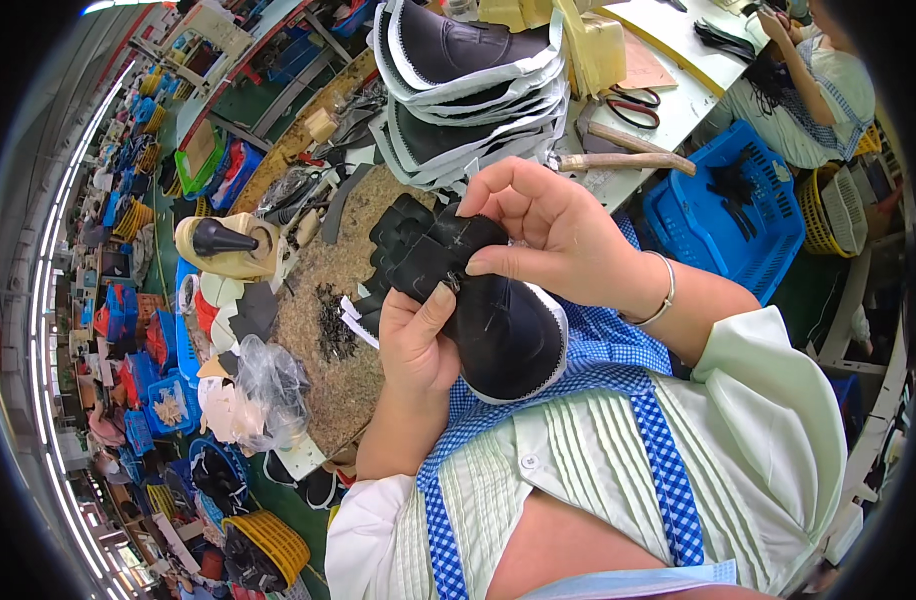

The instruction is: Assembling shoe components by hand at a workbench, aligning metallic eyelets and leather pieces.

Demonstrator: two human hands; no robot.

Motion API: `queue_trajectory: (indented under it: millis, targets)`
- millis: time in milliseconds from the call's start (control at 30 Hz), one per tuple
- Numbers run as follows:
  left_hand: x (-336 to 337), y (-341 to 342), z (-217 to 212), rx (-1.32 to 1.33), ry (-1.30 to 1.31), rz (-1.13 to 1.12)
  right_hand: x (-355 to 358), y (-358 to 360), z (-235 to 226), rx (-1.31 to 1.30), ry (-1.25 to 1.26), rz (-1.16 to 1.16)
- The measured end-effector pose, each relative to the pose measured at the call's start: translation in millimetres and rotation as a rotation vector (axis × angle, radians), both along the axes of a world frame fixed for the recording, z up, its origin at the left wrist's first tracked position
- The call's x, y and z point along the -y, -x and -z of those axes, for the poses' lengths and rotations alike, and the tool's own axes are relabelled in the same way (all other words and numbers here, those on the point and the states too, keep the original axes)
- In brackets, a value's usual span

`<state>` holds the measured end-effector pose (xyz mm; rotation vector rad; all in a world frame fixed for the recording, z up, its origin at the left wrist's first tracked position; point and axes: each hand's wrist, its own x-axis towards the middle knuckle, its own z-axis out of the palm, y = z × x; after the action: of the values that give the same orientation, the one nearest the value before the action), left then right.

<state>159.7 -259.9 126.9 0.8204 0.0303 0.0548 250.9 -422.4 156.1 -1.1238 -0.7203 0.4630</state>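
Together, both hands grip one black leather shoe upper with a white edge point(503, 335), held in the air above the person's lap, just off the near edge of the brown cork-topped workbench point(328, 380). The left hand point(418, 345) wraps the piece from below, fingers curled behind it and the thumb pressed flat on its front. The right hand point(548, 230) comes over the top, thumb and forefinger pinched narrowly on the piece's upper end, the other fingers bent above; one silver bangle point(666, 295) circles that wrist.

On the workbench, toward its far edge, stands one stack of black uppers with white borders point(468, 90); the count of layers cannot be told. Beside it lie one wooden-handled hammer point(623, 158) and one pair of scissors with dark handles point(633, 105). At the left edge sits one tan shoe last with a black toe piece point(223, 245). Off the right edge is one blue plastic crate point(728, 215); another person point(818, 90) sits beyond it.
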Motion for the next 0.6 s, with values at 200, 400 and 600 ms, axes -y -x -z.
queue_trajectory:
  millis: [200, 400, 600]
  targets:
    - [0, -1, -6, 0.034, -0.041, 0.005, 6, -4, -6, -0.064, 0.039, -0.059]
    - [0, 0, -5, 0.095, -0.185, -0.053, 6, -10, -24, 0.127, 0.381, -0.017]
    - [-4, 1, -2, 0.109, -0.203, -0.072, 2, -8, -30, 0.646, 0.43, 0.131]
